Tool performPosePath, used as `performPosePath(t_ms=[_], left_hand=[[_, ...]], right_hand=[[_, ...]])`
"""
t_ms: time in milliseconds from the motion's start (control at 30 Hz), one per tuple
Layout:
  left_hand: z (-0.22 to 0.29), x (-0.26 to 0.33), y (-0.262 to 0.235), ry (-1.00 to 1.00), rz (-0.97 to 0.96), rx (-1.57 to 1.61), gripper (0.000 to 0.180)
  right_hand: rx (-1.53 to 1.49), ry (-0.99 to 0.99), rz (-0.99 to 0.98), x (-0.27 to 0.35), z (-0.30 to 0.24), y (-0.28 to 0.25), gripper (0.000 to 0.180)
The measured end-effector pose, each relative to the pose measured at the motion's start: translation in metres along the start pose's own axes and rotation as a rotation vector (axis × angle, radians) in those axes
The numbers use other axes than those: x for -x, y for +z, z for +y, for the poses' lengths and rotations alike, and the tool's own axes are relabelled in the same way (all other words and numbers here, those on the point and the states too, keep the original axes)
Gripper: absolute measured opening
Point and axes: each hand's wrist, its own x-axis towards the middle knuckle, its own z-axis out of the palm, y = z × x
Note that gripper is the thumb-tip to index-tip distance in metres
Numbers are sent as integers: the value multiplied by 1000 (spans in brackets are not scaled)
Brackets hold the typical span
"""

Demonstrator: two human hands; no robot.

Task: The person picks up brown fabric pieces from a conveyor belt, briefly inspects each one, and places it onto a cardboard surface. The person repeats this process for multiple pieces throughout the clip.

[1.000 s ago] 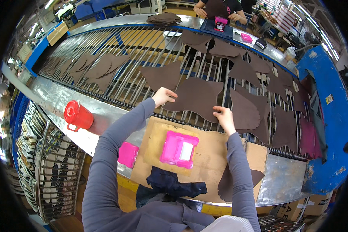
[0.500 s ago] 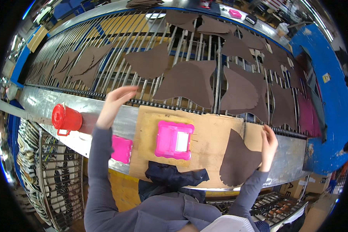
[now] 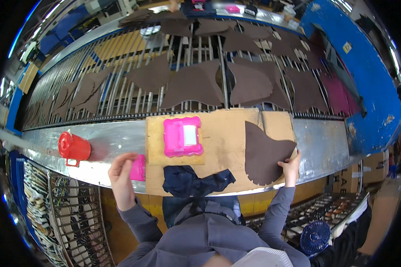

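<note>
Presently, left hand point(image 3: 122, 171): gripping pink block point(image 3: 138, 167).
Right hand point(image 3: 291, 165): pinching brown leather piece point(image 3: 263, 153).
Risk: piece is overhanging board point(image 3: 223, 133), possibly slipping.

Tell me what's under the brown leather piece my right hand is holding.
The brown leather piece lies on a cardboard sheet over the metal bench. Anything directly beneath it is covered.

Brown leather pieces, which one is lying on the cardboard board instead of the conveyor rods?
The brown leather piece at the board's right end, held at its lower right edge by the right hand; all the others lie spread on the rods beyond.
</note>
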Motion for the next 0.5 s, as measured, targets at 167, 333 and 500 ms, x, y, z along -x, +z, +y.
performPosePath(t_ms=[167, 333, 500], left_hand=[[28, 22, 47, 141, -446, 39, 16], [23, 37, 66, 270, -765, -128, 17], [31, 53, 57, 302, -825, -151, 17]], right_hand=[[155, -40, 87, -7, 4, -1, 100], [148, -806, -237, -53, -37, 17, 103], [291, -693, -406, -63, -67, 59, 98]])
